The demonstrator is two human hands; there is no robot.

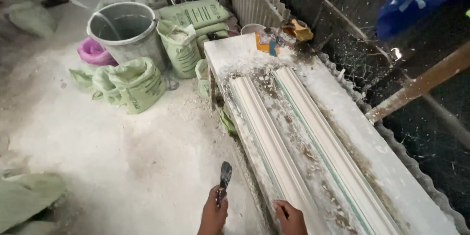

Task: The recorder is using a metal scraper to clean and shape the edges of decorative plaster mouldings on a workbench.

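Observation:
My left hand (213, 214) grips a putty knife (224, 175) with its dark blade pointing up, held over the floor just left of the workbench (372, 156). My right hand (290, 217) rests on the near end of a long white plaster moulding (259, 132) that lies along the bench. A second moulding (323, 137) with a greenish edge lies parallel to it on the right. Both are surrounded by plaster crumbs and brown stains.
A grey metal bin (128, 30) and several green sacks (137, 83) stand at the back left on the plaster-dusted floor (107, 142). A pink basin (94, 52) sits beside the bin. Small tools (298, 30) lie at the bench's far end. A netted wall and wooden pole (421, 83) run on the right.

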